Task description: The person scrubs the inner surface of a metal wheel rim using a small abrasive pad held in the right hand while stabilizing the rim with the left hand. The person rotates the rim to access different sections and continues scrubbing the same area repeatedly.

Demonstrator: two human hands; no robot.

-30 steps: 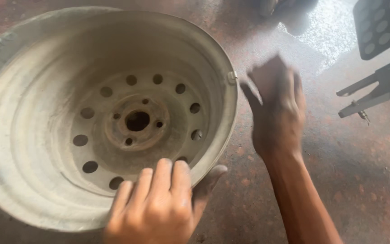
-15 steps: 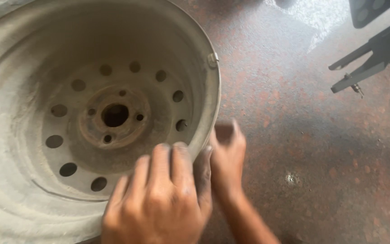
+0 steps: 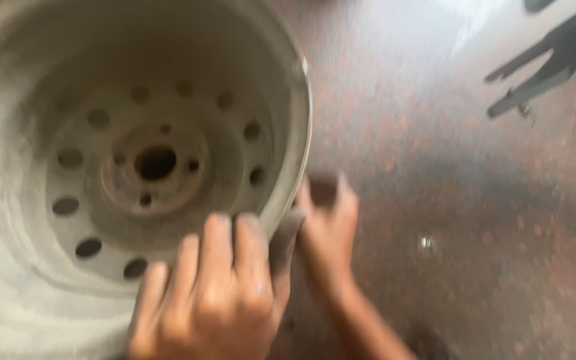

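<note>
Probably best to steady the grey wheel rim (image 3: 135,160), lying on the floor (image 3: 448,200): left hand (image 3: 215,293) grips its near edge, right hand (image 3: 328,220) pinches a small dark piece (image 3: 323,190) just beside it; work slowly

One pale steel wheel rim (image 3: 28,293) is counted, with one centre bore (image 3: 155,163) in its hub. About ten round holes are made out in the ring around the hub, though blur makes the tally uncertain. Two hands are seen: one left hand (image 3: 211,300) and one right hand (image 3: 328,223). One dark metal frame (image 3: 545,67) is counted at the upper right.
</note>
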